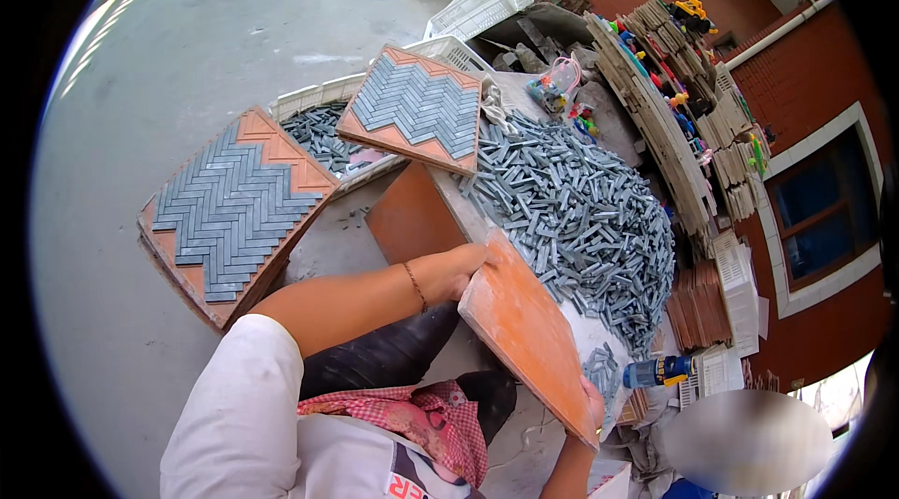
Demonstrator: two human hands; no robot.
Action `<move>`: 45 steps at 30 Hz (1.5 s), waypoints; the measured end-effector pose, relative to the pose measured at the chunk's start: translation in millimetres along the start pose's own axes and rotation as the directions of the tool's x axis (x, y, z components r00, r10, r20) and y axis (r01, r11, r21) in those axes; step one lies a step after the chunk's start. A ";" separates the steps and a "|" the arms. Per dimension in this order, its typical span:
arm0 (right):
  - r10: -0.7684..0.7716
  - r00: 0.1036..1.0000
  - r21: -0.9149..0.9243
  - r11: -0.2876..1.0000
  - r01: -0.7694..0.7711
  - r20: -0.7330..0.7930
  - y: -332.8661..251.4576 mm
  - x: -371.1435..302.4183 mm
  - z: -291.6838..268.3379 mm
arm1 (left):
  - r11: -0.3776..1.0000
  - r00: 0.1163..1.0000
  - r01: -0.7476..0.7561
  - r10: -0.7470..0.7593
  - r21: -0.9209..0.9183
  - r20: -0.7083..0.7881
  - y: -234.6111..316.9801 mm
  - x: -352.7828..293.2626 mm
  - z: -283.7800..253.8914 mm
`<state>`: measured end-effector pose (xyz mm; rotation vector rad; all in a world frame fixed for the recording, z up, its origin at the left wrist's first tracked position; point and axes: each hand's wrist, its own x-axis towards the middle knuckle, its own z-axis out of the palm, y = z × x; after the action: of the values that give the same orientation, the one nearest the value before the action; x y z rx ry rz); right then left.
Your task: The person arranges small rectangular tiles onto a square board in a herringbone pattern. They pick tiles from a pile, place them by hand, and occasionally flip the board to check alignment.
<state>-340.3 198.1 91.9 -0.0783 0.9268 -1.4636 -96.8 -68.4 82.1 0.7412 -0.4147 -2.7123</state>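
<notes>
While left grip (465,271) clasps tilted board (524,316) (orange), one end; right grip (593,402), the other.

Lettering noted in two places. On the white cloth shirt (234,415) worn by the person, large red-and-white capital letters (403,486) stand at the lower front, beside a dark printed panel (412,460); the lower edge of the view cuts the lettering. On the translucent blue cylindrical bottle (641,374), a dark-and-yellow band (670,370) carries marks too small to read.
</notes>
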 end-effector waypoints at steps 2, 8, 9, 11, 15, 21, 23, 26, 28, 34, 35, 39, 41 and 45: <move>-0.020 1.000 -0.028 0.999 0.020 -0.001 -11.1 2.1 -11.2 | 1.000 0.999 -0.024 0.024 -0.015 0.033 2.4 5.7 10.4; 0.009 0.998 -0.026 1.000 -0.007 0.062 -11.2 6.8 -1.0 | 0.994 0.995 -0.103 0.102 -0.042 -0.013 3.6 16.7 3.3; 0.018 0.991 -0.018 1.000 -0.016 0.136 -14.7 2.5 -1.6 | 0.997 0.997 -0.081 0.081 -0.018 -0.006 3.1 22.5 8.8; -0.006 1.000 -0.081 0.997 0.005 -0.019 -14.8 2.4 27.4 | 0.998 0.997 -0.028 0.033 -0.057 0.072 11.0 61.2 -14.2; -0.010 0.997 0.027 1.000 0.012 -0.073 -19.9 -0.6 33.3 | 0.993 0.998 -0.061 0.062 -0.106 0.008 10.9 55.1 -0.1; 0.159 0.941 0.127 0.971 -0.204 0.299 -21.2 4.4 7.5 | 0.997 0.997 -0.070 0.071 -0.013 0.038 8.7 35.7 -0.4; 0.253 0.943 0.139 0.948 -0.286 0.214 -15.2 2.1 -3.2 | 0.993 0.996 -0.085 0.085 0.086 -0.002 2.6 5.5 1.4; 0.172 0.985 -0.120 0.978 -0.170 0.013 26.1 5.9 -24.3 | 0.994 1.000 0.000 -0.002 0.112 0.021 -14.3 -5.2 -49.8; 0.160 0.986 -0.085 0.984 -0.157 0.036 67.2 10.8 -36.7 | 0.984 0.989 -0.032 0.005 0.177 0.146 -31.7 -8.6 -93.3; -0.061 0.998 -0.191 0.980 0.057 -0.018 124.7 31.3 -74.9 | 0.912 0.978 -0.176 0.118 0.370 0.172 -57.8 0.8 -136.0; -0.074 0.997 -0.249 0.967 0.062 -0.037 124.4 30.7 -72.2 | 0.856 0.975 -0.217 0.168 0.468 0.145 -59.0 1.6 -139.1; -0.296 0.922 -0.791 0.612 -0.017 -0.249 112.9 44.7 -64.3 | 0.454 0.880 -0.396 0.437 0.798 0.188 -52.1 9.7 -134.6; -0.533 0.824 -0.945 0.327 -0.007 -0.190 106.8 55.2 -55.0 | 0.204 0.826 -0.392 0.507 0.897 0.246 -51.6 11.4 -127.4; -0.631 0.754 -0.983 0.102 -0.153 -0.183 115.2 79.2 -47.7 | -0.002 0.817 -0.289 0.521 0.957 0.248 -52.3 8.3 -120.2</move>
<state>-287.5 172.4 -43.6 -0.8999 2.4946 -0.8396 -50.7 -47.1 -39.0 0.8830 -2.1314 -1.3849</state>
